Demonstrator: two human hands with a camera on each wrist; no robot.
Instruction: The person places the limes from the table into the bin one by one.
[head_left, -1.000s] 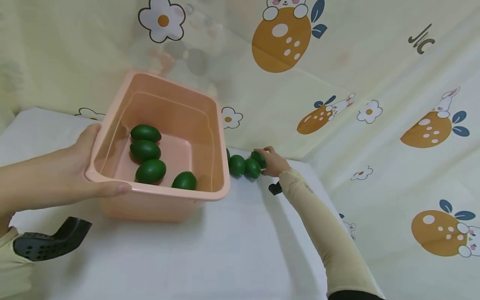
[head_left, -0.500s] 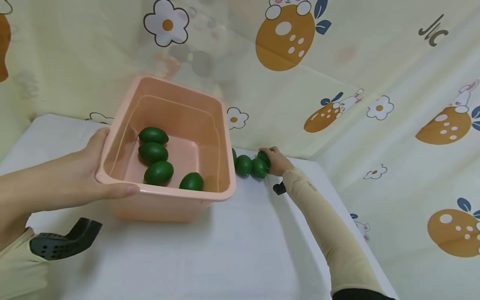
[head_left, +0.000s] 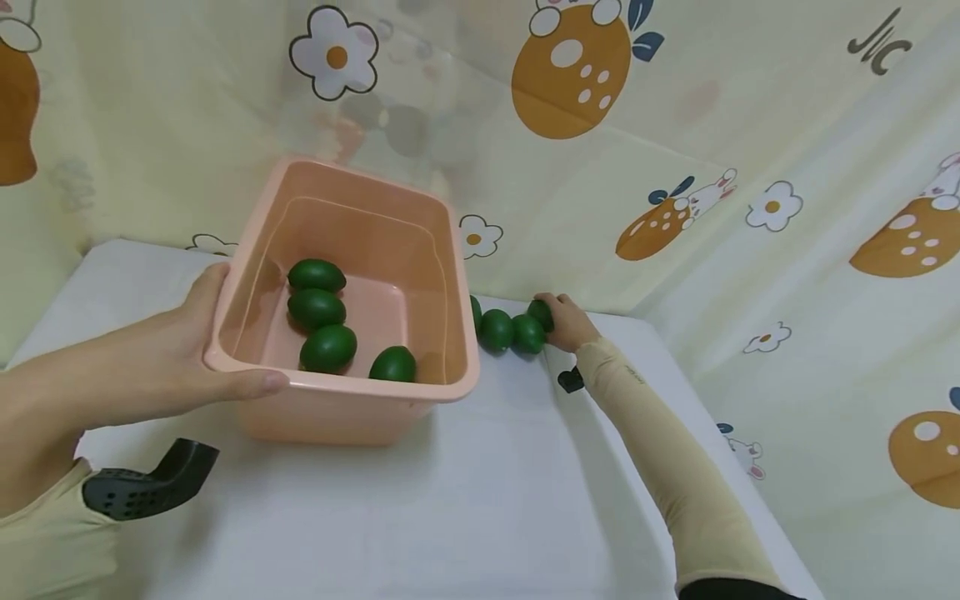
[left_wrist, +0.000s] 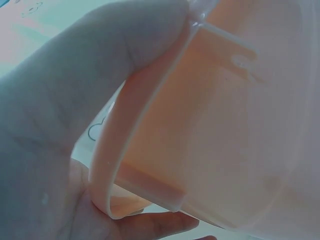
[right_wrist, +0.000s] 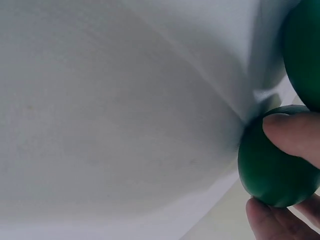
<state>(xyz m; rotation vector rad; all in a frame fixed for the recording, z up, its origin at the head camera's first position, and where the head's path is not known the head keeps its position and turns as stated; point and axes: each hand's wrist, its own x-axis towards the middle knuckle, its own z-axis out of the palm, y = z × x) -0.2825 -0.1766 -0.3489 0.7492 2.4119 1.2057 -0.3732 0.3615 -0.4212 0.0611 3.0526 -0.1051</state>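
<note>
A pink plastic bin [head_left: 360, 412] is tilted toward me, and several green limes [head_left: 316, 309] lie inside it. My left hand [head_left: 161, 358] grips the bin's left rim, thumb along the front edge; in the left wrist view the fingers [left_wrist: 155, 225] reach under the rim. Right of the bin, more limes [head_left: 497, 331] sit in a row on the white table, one partly hidden behind the bin. At the row's right end my right hand [head_left: 567, 323] pinches a lime [right_wrist: 277, 165] between thumb and fingers, close beside another lime [right_wrist: 305, 55].
The white-covered table [head_left: 480, 517] runs back to a patterned curtain [head_left: 450, 100] that also hangs along the right side. Black wrist mounts [head_left: 150, 483] stick out below the forearms.
Everything has drifted slightly right in the head view as the camera turned. Both hands keep their places, the left on the bin rim and the right at the end lime.
</note>
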